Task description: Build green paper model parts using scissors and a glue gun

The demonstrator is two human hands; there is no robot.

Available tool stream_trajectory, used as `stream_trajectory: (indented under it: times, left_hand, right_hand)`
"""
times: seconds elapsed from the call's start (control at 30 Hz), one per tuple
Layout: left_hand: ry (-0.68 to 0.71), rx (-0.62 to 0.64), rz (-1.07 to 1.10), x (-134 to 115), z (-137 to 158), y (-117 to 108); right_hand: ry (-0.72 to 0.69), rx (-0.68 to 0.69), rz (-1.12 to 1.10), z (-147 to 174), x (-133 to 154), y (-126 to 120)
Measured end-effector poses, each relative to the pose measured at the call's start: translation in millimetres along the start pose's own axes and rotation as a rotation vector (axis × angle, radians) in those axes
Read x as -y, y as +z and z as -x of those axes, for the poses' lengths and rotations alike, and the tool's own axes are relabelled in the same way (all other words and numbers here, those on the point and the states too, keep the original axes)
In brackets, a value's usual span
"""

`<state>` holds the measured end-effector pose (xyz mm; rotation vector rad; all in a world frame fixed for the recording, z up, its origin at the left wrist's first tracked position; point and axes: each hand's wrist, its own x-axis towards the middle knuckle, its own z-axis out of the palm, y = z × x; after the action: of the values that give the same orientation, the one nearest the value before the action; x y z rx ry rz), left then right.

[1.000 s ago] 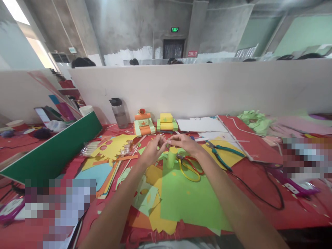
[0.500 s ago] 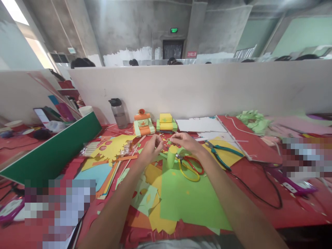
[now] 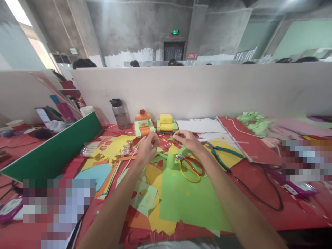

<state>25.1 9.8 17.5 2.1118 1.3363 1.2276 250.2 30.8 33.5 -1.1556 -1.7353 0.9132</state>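
My right hand (image 3: pixel 188 141) reaches in from the right, thumb and fingertips pinched on a small green paper piece (image 3: pixel 171 138), perhaps a star. My left hand (image 3: pixel 147 148) is closed, its fingers curled to the thumb; whatever it may hold is hidden. Between and below them stands a green paper roll (image 3: pixel 171 160) with yellow at its top. Touching the roll's right side are scissors (image 3: pixel 190 167) with red and yellow handles. Beyond my hands sit an orange and pale-green paper model (image 3: pixel 144 126) and a yellow and green paper model (image 3: pixel 166 123).
Green sheets (image 3: pixel 192 204) and yellow scraps cover the front. Teal-handled pliers (image 3: pixel 220 155) lie on yellow paper at right. A water bottle (image 3: pixel 119 116) stands by the white partition (image 3: pixel 194 90). A green board (image 3: pixel 59 147) edges the left side.
My left hand has moved left, away from my right hand, widening the gap between them. My right hand has shifted slightly right with the green piece at its fingertips.
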Motion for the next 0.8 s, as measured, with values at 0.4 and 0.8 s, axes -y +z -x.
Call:
stream_trajectory:
  times: [0.4,0.8]
  left_hand:
    - [-0.134,0.019,0.135,7.1,-1.5,0.5]
    - [-0.035,0.075,-0.121,-2.2,-1.2,-6.8]
  right_hand:
    - [0.009,-0.001,-0.014,1.4,3.3,-0.2]
    - [-0.052,0.026,0.014,-1.3,-5.5,6.9]
